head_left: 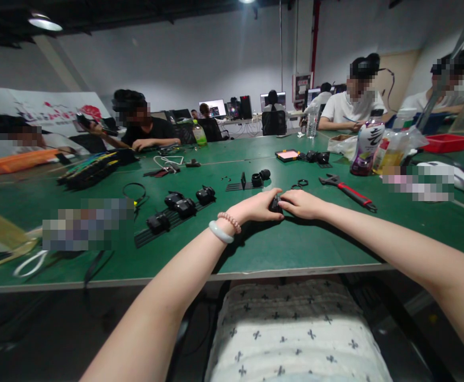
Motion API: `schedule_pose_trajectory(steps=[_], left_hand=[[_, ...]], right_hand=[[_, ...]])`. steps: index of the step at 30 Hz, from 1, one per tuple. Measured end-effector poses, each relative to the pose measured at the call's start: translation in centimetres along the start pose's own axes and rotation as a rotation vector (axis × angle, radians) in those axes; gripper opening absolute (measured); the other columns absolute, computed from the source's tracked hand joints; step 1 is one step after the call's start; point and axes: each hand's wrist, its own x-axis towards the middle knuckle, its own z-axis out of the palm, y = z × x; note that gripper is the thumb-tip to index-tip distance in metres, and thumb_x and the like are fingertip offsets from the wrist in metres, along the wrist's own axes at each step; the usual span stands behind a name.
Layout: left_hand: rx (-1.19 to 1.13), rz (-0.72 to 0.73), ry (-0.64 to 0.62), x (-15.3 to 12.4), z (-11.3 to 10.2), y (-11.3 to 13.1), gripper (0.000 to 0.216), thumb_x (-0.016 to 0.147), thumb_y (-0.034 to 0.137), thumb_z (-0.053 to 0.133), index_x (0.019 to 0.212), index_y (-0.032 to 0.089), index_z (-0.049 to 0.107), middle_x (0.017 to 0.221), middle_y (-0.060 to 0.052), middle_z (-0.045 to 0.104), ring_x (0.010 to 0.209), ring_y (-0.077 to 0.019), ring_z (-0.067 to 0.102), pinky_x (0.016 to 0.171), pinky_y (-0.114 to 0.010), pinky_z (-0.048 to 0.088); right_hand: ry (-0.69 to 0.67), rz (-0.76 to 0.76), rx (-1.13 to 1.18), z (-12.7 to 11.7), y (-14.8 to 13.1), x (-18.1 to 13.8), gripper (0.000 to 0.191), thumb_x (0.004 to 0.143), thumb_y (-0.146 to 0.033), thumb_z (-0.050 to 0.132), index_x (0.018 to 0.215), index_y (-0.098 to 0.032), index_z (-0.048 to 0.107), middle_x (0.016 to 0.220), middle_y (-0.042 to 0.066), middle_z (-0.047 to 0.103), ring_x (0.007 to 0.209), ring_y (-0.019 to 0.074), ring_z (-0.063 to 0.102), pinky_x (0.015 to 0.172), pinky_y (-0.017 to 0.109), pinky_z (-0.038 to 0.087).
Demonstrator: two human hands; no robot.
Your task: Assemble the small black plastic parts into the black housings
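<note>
My left hand point(260, 205) and my right hand point(301, 204) meet over the green table. Between them is a small black part point(275, 202), mostly covered by fingers. The left thumb and fingers are closed around it. The right fingertips press against its right side; their grip is partly hidden. Just beyond the hands stand round black fittings point(257, 179) by a slotted black strip point(234, 187). Black rings point(302, 182) lie past my right hand. To the left, another slotted strip point(144, 237) carries several black fittings point(185, 205).
An adjustable wrench point(353, 194) with red-and-black handles lies right of my hands. Farther right stand a purple-labelled bottle point(367, 143) and a red tray point(447, 143). Black cables point(96, 167) and an orange tray point(17, 162) are at left. Several people sit around the table point(256, 254).
</note>
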Motion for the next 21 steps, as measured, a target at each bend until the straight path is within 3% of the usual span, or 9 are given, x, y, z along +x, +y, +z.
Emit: schedule_pose_trajectory(steps=[10, 21], left_hand=[[-0.026, 0.039, 0.015, -0.14, -0.39, 0.57, 0.057, 0.065, 0.039, 0.059, 0.113, 0.017, 0.038, 0.108, -0.006, 0.052, 0.095, -0.0203, 0.05, 0.08, -0.03, 0.039], [-0.029, 0.028, -0.004, -0.17, -0.6, 0.74, 0.052, 0.065, 0.039, 0.057, 0.108, 0.016, 0.04, 0.101, -0.006, 0.053, 0.089, -0.0195, 0.051, 0.075, -0.029, 0.04]], right_hand=[[0.261, -0.09, -0.001, -0.47, -0.19, -0.33, 0.031, 0.086, -0.031, 0.033, 0.092, -0.014, 0.058, 0.088, 0.009, 0.059, 0.084, 0.0168, 0.052, 0.074, 0.028, 0.039], [0.34, -0.24, 0.026, -0.49, -0.41, -0.66, 0.028, 0.084, -0.028, 0.036, 0.09, -0.015, 0.06, 0.09, 0.009, 0.057, 0.085, 0.0162, 0.051, 0.075, 0.029, 0.042]])
